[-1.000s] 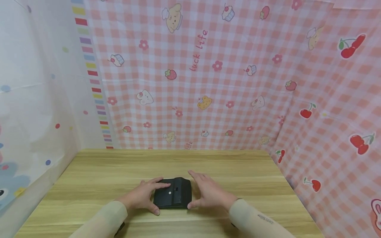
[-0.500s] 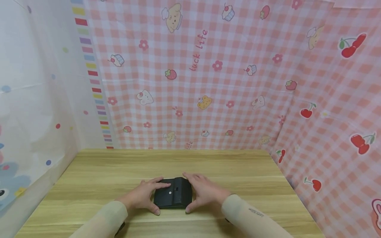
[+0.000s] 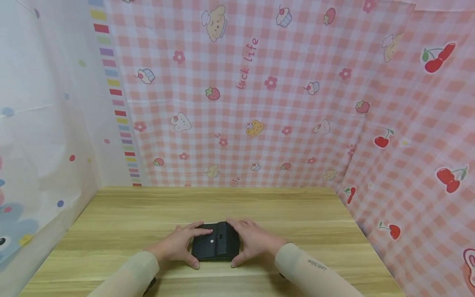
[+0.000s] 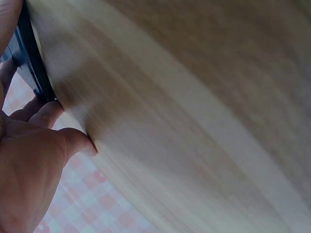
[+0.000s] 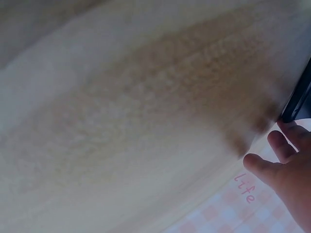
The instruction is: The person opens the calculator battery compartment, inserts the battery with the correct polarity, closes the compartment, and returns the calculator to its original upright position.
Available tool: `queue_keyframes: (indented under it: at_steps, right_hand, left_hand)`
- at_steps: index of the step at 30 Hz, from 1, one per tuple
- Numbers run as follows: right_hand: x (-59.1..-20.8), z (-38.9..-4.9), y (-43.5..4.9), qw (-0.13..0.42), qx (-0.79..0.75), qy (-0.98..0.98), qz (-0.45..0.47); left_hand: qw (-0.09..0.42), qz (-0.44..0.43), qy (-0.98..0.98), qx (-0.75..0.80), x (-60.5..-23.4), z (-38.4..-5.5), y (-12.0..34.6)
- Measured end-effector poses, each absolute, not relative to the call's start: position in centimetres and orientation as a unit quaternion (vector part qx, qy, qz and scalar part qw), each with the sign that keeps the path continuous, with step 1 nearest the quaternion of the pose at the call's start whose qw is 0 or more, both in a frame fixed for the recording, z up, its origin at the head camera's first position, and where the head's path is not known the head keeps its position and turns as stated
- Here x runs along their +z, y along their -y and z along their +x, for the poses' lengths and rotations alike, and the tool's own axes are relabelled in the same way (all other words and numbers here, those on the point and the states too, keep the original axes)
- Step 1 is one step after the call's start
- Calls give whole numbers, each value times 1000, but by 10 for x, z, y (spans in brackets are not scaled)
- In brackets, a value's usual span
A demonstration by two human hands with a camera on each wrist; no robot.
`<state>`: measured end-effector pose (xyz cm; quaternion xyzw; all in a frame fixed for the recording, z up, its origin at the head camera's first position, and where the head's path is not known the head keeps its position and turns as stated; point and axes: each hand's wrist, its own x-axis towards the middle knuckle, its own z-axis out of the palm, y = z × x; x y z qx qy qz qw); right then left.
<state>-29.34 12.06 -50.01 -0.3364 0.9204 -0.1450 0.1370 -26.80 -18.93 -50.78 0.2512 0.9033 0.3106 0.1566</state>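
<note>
A black wallet lies flat on the wooden table, with a flap raised on its right half and a small silver snap showing on its left half. My left hand holds it from the left, thumb at the near edge and index finger lying across the top. From the right, my right hand spans the other side, thumb at the near corner and fingers at the far corner. The left wrist view shows the dark wallet edge by the fingers; the right wrist view shows the same wallet near the fingertips.
The wooden table reaches back to a pink checked cloth hanging behind it. Another checked cloth with cherries hangs on the right, and a white dotted sheet on the left.
My right hand has moved in leftward and closed around the right side of the wallet. My left hand and the wallet have stayed nearly in place.
</note>
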Motion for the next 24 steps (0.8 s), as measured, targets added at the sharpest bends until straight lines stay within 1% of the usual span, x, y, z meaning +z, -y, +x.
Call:
queue_keyframes:
  at_steps: [17,24]
  right_hand:
    - [-504,-297,-121,141,-161,-920,-327]
    - [-503,-296,-121,141,-177,-919,-324]
  left_hand:
    - [159,235,-904,321,-507,-266,187]
    - [142,242,-906,318,-511,-268,187]
